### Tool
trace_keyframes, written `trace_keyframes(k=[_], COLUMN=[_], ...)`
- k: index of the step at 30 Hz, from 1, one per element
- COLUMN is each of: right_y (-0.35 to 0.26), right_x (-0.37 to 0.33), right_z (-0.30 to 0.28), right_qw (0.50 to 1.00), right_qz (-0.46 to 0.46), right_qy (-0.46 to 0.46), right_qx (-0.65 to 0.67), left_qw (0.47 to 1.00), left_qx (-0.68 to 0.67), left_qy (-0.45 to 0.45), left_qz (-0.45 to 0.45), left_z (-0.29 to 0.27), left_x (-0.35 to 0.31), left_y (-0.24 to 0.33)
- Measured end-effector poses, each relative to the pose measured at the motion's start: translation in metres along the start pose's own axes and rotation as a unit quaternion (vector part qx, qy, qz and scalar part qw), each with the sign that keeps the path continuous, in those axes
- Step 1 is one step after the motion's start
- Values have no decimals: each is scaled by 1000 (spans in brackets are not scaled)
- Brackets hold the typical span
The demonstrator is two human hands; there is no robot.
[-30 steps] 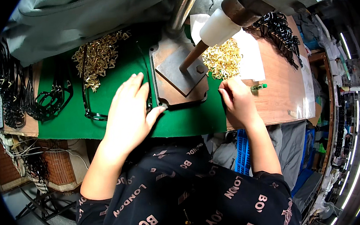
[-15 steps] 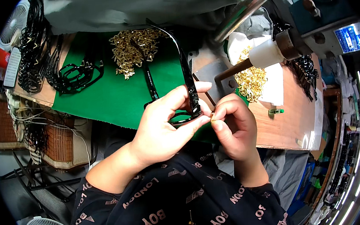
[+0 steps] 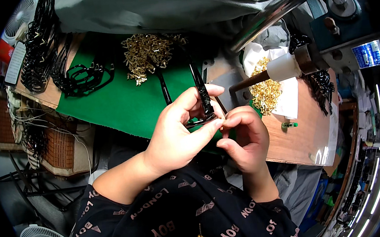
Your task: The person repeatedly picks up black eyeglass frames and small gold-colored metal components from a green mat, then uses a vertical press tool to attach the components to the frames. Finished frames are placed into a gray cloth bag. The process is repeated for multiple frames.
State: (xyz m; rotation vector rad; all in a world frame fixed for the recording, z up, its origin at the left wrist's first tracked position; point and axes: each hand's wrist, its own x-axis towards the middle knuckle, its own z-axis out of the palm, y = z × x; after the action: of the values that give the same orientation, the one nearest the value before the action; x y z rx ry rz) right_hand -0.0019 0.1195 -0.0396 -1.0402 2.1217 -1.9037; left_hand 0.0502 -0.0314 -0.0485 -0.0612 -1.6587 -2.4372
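Note:
My left hand (image 3: 169, 140) grips a black eyeglass frame (image 3: 202, 88) near one corner of its front, thumb on the near side and fingers behind. The two temple arms stick up and away from me. My right hand (image 3: 249, 133) is beside that corner, its index fingertip against the frame's edge and my left thumb tip. The right thumb stands apart from the curled index finger, and nothing shows between them. Any small gold piece at the frame's edge is hidden by the fingertips. Beyond the frame lies a heap of small gold-coloured metal pieces (image 3: 146, 52).
A green mat (image 3: 103, 110) covers part of the wooden table. More black frames (image 3: 85, 78) lie at left. A machine with a metal rod (image 3: 250, 81) reaches in from the right, over a second gold heap (image 3: 267, 96) on white paper. A small green-capped vial (image 3: 289, 124) lies nearby.
The small gold piece pinched in my right fingertips is out of sight. My right thumb has dropped away from the index finger, which now presses at the frame. The frame has tilted slightly.

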Motion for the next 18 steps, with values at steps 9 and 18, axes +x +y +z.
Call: trace_keyframes(k=[9,18], right_y=[2,-11], right_x=[8,16], right_z=[-13,-7], right_qw=[981,955], right_qz=[66,180], right_qy=[-15,-40], right_qx=[180,234], left_qw=[984,916], left_qx=[160,351], left_qy=[-73,-145], left_qz=[35,130], left_z=[1,-7], left_x=[-1,5], left_y=[8,10])
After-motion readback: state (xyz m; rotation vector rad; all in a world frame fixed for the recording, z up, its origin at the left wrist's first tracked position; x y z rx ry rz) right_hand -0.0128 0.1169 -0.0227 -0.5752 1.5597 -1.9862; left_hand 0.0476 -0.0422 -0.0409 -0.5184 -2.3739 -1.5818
